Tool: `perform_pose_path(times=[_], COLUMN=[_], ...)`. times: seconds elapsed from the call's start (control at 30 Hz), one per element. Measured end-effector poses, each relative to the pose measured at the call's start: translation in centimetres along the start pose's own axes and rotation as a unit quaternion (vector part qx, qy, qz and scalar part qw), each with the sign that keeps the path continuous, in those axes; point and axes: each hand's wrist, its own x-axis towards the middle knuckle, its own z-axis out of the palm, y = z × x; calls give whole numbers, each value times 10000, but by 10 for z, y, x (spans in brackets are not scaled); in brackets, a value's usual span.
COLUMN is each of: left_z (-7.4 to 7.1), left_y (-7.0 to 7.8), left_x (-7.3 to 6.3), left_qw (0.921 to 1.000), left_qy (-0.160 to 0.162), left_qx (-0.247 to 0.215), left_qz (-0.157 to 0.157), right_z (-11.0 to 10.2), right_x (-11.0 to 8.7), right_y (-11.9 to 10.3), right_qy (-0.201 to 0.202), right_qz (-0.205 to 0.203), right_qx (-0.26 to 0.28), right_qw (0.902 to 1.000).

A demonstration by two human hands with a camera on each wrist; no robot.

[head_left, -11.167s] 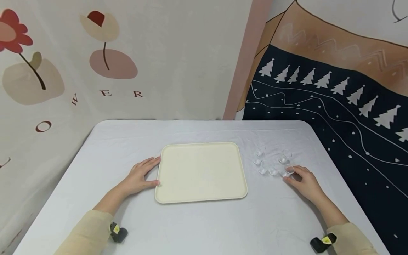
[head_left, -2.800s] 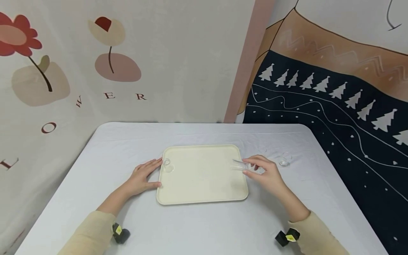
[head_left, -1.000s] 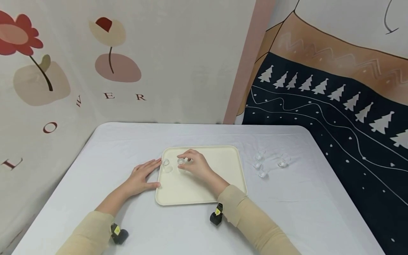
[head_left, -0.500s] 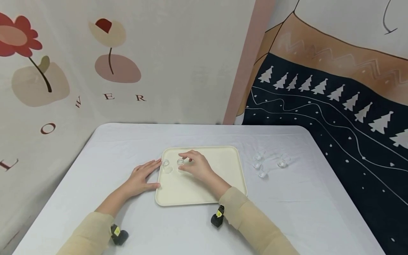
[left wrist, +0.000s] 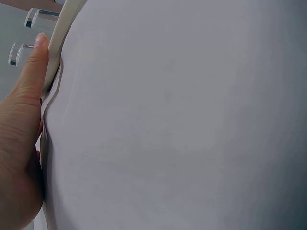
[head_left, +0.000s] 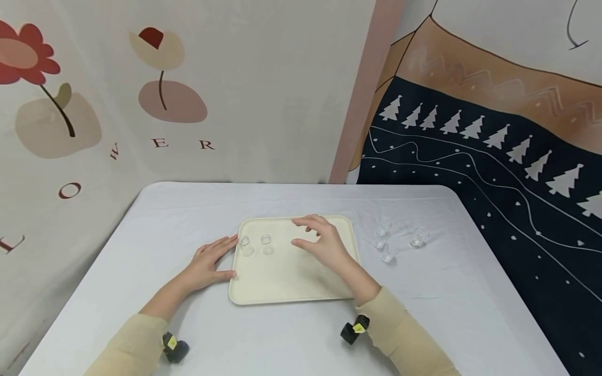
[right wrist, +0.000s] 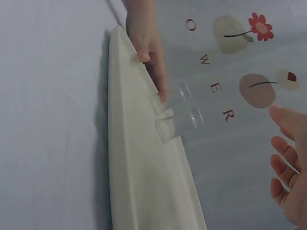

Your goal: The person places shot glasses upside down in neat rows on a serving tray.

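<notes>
My left hand (head_left: 205,265) rests with extended fingers and thumb against the left edge of the cream tray (head_left: 301,284). Two small clear shot glasses stand side by side near the tray's left end, mouth down: one glass (head_left: 247,249) close to my left fingers, the other glass (head_left: 267,248) just right of it. Over the right half of the tray hovers my right hand (head_left: 326,245), thumb and fingers spread with nothing between them. The right wrist view shows both upturned glasses (right wrist: 180,123) and my empty right fingers (right wrist: 285,120) at the side.
Right of the tray, several more clear glasses (head_left: 388,256) are grouped on the white-covered table (head_left: 291,334), with one glass (head_left: 417,239) farther right. A printed curtain (head_left: 263,104) hangs behind the table's back edge, and a dark tree-patterned cloth (head_left: 470,156) on the right.
My right hand has let go of the second glass, leaving it mouth down on the tray, and moved right. Earlier the tray was bare and more glasses stood at right. My left hand stays put.
</notes>
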Motion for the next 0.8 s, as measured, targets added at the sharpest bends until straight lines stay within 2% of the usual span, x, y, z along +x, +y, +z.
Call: perform_pose_path(times=[0.13, 0.23, 0.53, 0.8], left_z=[0, 0, -1, -1], left_y=[-1, -2, -3, -3], left_x=[0, 0, -1, -1], left_qw=[10000, 10000, 10000, 10000], left_qy=[13, -1, -15, 61], left_qx=[23, 16, -56, -49], left_qz=[1, -28, -40, 15], right_z=[-26, -44, -92, -127], right_x=[-12, -21, -54, -80], right_y=[3, 7, 21, 46], right_qy=[296, 420, 854, 1178], right_qz=[-237, -234, 48, 423], right_qx=[-270, -450, -892, -1223], right_qw=[9989, 9978, 9923, 9846])
